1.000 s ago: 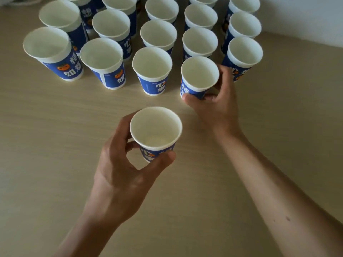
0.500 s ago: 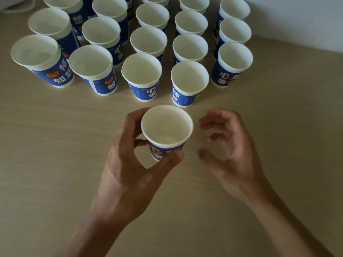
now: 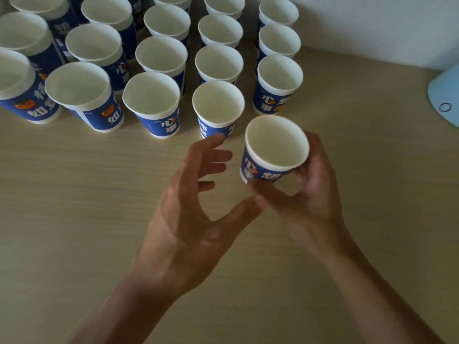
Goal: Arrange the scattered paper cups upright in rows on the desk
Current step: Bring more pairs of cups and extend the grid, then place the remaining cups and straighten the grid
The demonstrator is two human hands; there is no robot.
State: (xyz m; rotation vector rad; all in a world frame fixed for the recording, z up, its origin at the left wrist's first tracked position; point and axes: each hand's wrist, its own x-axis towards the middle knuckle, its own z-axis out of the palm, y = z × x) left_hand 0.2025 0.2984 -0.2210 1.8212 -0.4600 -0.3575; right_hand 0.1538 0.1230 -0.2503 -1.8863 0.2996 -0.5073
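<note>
The pale wood-grain desk (image 3: 74, 219) fills most of the view, meeting a white wall (image 3: 372, 26) along its far edge. Across the far left and middle of it stand the rows of cups (image 3: 218, 65) — white-lined paper cups with blue printed sides, all upright, mouths up, set in columns that run away from the person, the nearest rank ending with one cup (image 3: 218, 109) just beyond the left fingertips. At the right edge a pale blue rounded object (image 3: 444, 95) lies partly out of frame. The left hand (image 3: 196, 219) hangs over the desk with its grip released, fingers spread and thumb stretched toward the right hand, holding nothing. The right hand (image 3: 308, 189) has its grip closed around the held cup (image 3: 275, 150) — thumb on the near side, fingers wrapped behind — and the cup sits upright, slightly tilted, in front of the rightmost column and just beside the front rank.
</note>
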